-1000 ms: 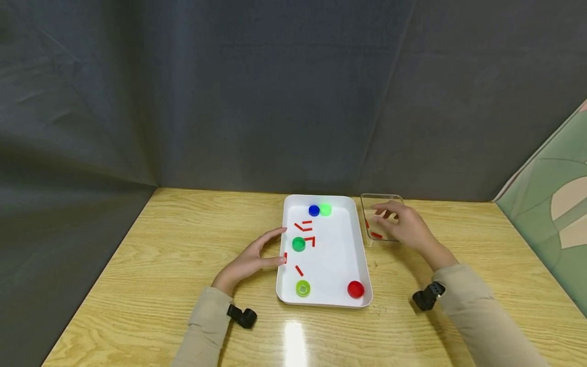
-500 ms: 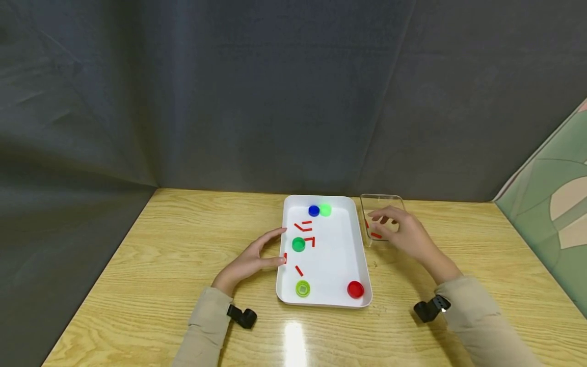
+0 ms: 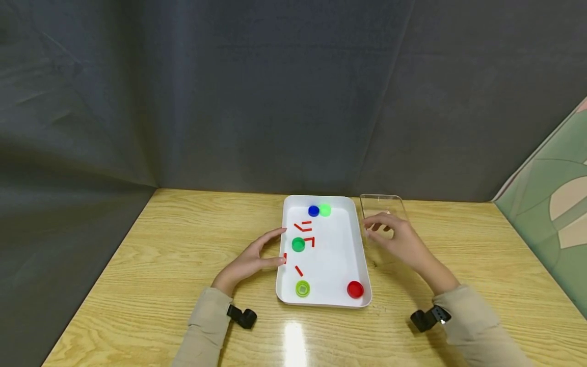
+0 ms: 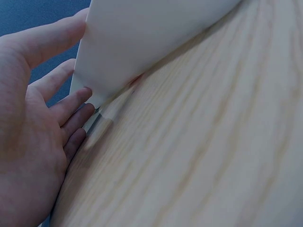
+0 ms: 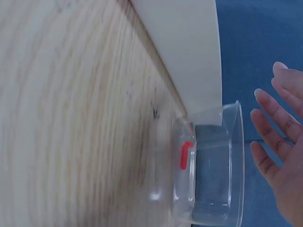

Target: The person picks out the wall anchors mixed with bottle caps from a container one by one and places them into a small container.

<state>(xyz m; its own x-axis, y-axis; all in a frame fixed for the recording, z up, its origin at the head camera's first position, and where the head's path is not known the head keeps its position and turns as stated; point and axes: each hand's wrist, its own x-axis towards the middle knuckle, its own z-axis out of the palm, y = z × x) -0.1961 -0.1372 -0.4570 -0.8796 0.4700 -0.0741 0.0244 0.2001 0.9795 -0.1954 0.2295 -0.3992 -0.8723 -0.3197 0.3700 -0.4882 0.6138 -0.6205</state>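
Note:
My left hand rests its spread thumb and fingertips against the left rim of a white tray; the left wrist view shows its fingers at the tray's outer wall. In the tray lie several short red sticks and round plastic caps, among them a green cap and a red cap. My right hand hovers over a clear plastic box, thumb and index finger apart at the box's left side. Red sticks show inside the box in the right wrist view.
A blue cap and a light green cap sit at the tray's far end, a yellow-green cap at its near left corner. A dark cloth hangs behind the wooden table.
My right hand has shifted left over the clear box, its fingertips now near the tray's right rim. The left hand and the tray's contents stay put.

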